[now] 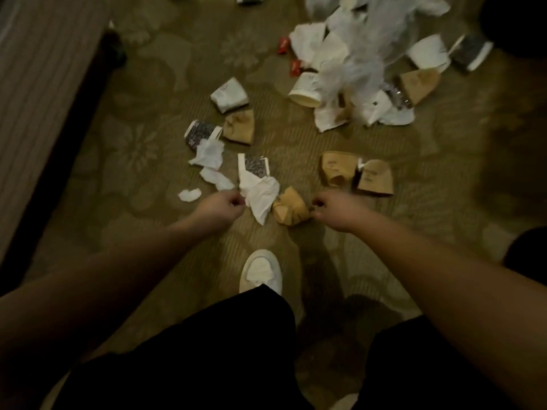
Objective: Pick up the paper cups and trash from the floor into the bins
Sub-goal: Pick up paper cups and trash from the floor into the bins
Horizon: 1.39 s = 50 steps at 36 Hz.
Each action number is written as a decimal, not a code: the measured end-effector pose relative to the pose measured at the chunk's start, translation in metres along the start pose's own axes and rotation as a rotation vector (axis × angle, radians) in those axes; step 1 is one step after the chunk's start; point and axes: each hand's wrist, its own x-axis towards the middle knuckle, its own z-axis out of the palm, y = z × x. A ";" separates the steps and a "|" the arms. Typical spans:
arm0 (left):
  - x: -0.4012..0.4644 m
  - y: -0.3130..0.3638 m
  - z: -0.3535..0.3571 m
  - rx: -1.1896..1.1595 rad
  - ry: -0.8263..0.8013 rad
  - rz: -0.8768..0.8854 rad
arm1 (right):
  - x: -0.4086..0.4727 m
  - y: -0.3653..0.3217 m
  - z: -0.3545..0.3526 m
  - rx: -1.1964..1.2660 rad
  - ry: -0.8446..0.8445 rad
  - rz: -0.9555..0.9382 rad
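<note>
Five crushed brown cups on the carpet (148,84); nearest brown cup (290,210) at six o'clock, right hand (334,210) pinching its edge, left hand (220,207) pinching white tissue (260,193)

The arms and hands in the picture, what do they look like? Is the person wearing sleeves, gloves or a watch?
Both arms are bare right up to the picture's edge, so no sleeves show. The left hand and the right hand wear no gloves, and no watch, bracelet or ring shows, though the picture is dim and blurry. Lower down are dark trousers and a white shoe.
</note>
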 end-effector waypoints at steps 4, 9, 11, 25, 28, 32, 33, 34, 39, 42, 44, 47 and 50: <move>0.011 -0.036 0.036 -0.014 0.023 0.001 | 0.029 -0.013 0.039 0.031 -0.046 0.048; 0.042 -0.041 0.057 -0.005 0.107 0.116 | 0.065 -0.022 0.063 0.178 -0.002 0.226; 0.058 -0.036 0.061 0.028 0.154 0.153 | 0.078 -0.024 0.072 0.233 0.031 0.295; 0.104 -0.026 0.099 0.282 0.197 0.118 | 0.098 -0.025 0.085 0.567 0.063 0.508; 0.097 -0.031 0.100 0.308 0.201 0.159 | 0.098 -0.022 0.086 0.608 0.045 0.505; 0.090 -0.047 0.104 0.094 0.240 0.151 | 0.093 -0.015 0.090 0.643 0.051 0.494; 0.087 -0.053 0.104 -0.032 0.226 0.123 | 0.091 -0.013 0.090 0.664 0.042 0.492; 0.082 -0.057 0.103 -0.123 0.218 0.091 | 0.089 -0.013 0.090 0.675 0.032 0.485; 0.065 -0.077 0.089 -0.057 0.264 -0.057 | 0.084 -0.001 0.090 0.690 -0.014 0.420; 0.068 -0.098 0.077 -0.070 0.337 -0.084 | 0.086 0.002 0.090 0.670 -0.005 0.408; 0.070 -0.113 0.067 -0.053 0.430 -0.154 | 0.087 0.001 0.090 0.668 0.000 0.396; 0.078 -0.136 0.050 -0.014 0.478 -0.286 | 0.091 -0.001 0.090 0.645 -0.009 0.352; 0.090 -0.151 0.034 -0.021 0.460 -0.390 | 0.093 -0.003 0.088 0.607 -0.010 0.296</move>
